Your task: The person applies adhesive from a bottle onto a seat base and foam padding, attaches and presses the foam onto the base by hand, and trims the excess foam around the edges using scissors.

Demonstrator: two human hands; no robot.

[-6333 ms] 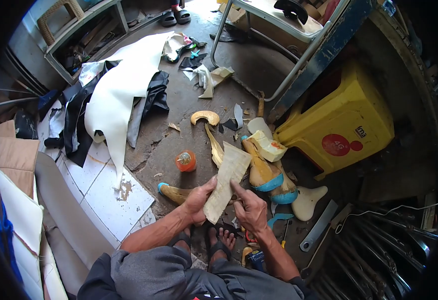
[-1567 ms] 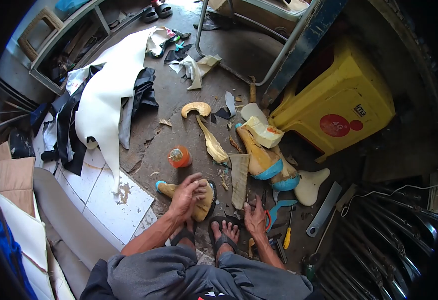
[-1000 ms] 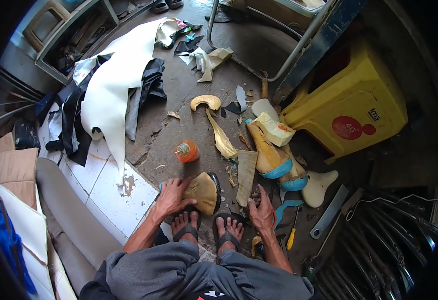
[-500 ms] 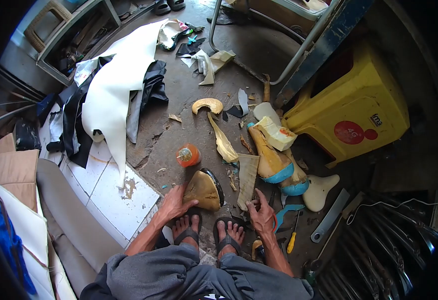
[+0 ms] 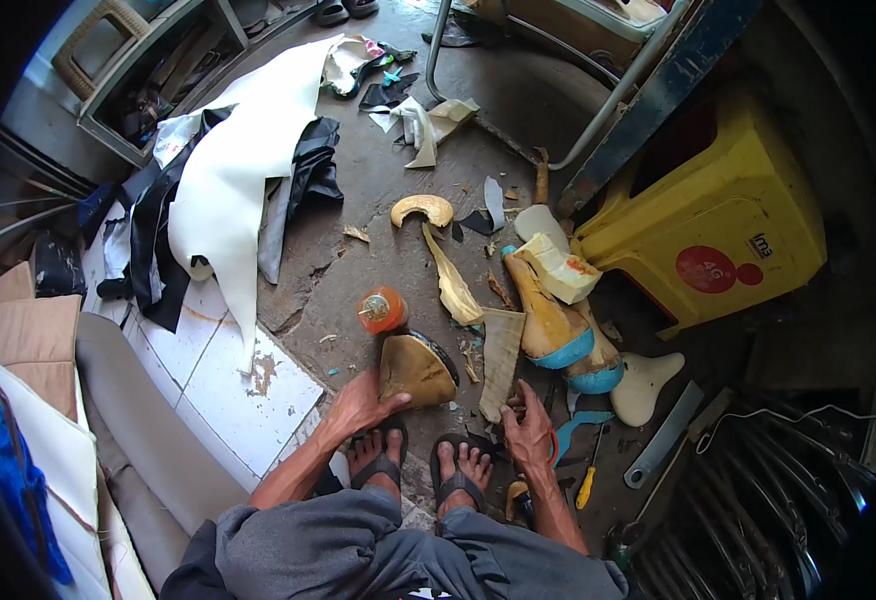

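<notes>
My left hand is closed on the near left edge of a brown, flared block with a dark rim, its thumb across the lower corner. The block is tilted just above or on the floor, beyond my feet; contact beneath it is hidden. Right behind it stands a small bottle of orange liquid. My right hand holds nothing that I can see, its fingers loosely apart, close to the lower end of a beige strip. Beside that hand lie a blue tool and a yellow-handled screwdriver.
Two yellow-brown leg-like forms with blue bands lie at the right, near a yellow plastic stool. A large white sheet covers the left floor. Scraps are scattered ahead. A flat metal bar lies at the right.
The brown block has tipped and turned slightly in my left hand, shifting a little up and to the right. My right hand has barely moved. The view has shifted slightly.
</notes>
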